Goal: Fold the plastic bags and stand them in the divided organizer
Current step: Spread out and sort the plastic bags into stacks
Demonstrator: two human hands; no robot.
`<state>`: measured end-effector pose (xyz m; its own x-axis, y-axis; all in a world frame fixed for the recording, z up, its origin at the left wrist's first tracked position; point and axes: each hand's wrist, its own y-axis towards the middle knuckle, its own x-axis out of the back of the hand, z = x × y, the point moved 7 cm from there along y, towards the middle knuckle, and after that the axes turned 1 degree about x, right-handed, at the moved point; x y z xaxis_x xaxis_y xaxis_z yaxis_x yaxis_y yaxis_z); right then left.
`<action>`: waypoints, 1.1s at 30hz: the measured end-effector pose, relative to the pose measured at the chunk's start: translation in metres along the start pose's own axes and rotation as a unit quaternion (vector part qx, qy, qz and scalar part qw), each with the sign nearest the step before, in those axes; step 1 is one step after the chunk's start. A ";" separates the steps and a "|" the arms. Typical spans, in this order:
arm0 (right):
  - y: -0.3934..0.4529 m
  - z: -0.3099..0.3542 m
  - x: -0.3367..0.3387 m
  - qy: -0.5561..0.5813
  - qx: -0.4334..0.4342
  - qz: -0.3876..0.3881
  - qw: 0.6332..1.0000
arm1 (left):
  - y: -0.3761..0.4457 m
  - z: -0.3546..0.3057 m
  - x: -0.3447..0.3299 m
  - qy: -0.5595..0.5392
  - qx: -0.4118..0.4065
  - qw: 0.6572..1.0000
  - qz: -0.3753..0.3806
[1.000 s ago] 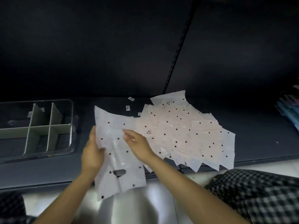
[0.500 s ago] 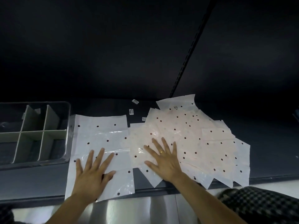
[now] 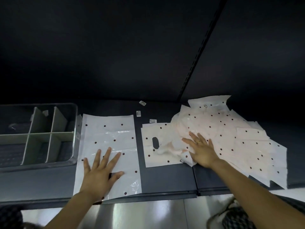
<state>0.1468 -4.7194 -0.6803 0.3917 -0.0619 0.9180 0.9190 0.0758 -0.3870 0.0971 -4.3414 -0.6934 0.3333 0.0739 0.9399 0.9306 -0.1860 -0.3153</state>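
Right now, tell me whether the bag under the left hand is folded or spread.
Spread. The polka-dot plastic bag lies flat and full-length on the shelf, with the left hand pressing on it, fingers straight.

Left hand [image 3: 99, 174] lies flat, palm down, fingers straight and spread, tips aimed toward 12–1 o'clock, thumb splayed out toward 3 o'clock. Left forearm bare, enters from 6–7 o'clock at bottom edge, wrist straight. Right hand [image 3: 202, 150] also flat, palm down, fingers straight and fanned, tips aimed toward 10–11 o'clock; ring [image 3: 199, 142] on one finger. Right forearm bare, comes in from 4–5 o'clock at lower right corner, long diagonal, wrist roughly in line with the arm. Hands well apart, left one nearer the camera, right one farther out at about 2 o'clock from it. Neither hand curls or pinches.
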 end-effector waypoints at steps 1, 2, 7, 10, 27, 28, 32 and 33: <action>-0.001 0.004 0.006 0.027 -0.007 -0.024 0.999 | -0.001 -0.002 -0.001 -0.002 -0.002 1.000 0.003; -0.004 0.013 0.014 0.046 -0.002 -0.069 0.997 | -0.002 -0.005 -0.002 -0.007 -0.005 1.000 0.005; -0.043 0.076 0.045 0.088 0.084 -0.307 0.944 | -0.009 -0.016 0.006 -0.045 -0.022 0.999 0.011; -0.062 0.122 0.058 0.149 0.138 -0.317 0.926 | -0.010 -0.021 0.033 -0.303 0.020 0.952 -0.027; -0.080 0.163 0.010 0.289 0.090 -0.136 0.943 | -0.036 0.028 0.064 -0.405 0.253 0.859 -0.183; -0.071 0.160 0.001 0.232 0.060 -0.115 0.964 | -0.043 0.031 0.060 -0.378 0.255 0.869 -0.191; -0.036 0.174 -0.033 0.036 0.047 0.001 0.998 | -0.059 0.022 0.038 -0.272 0.259 0.915 -0.146; -0.029 0.181 -0.035 0.018 0.060 0.009 0.998 | -0.060 0.018 0.040 -0.230 0.249 0.928 -0.152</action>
<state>0.0986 -4.5392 -0.6855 0.4118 -0.0947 0.9064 0.9004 0.1955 -0.3886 0.0569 -4.3101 -0.6394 -0.0334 0.4814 0.8759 0.9087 0.3796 -0.1740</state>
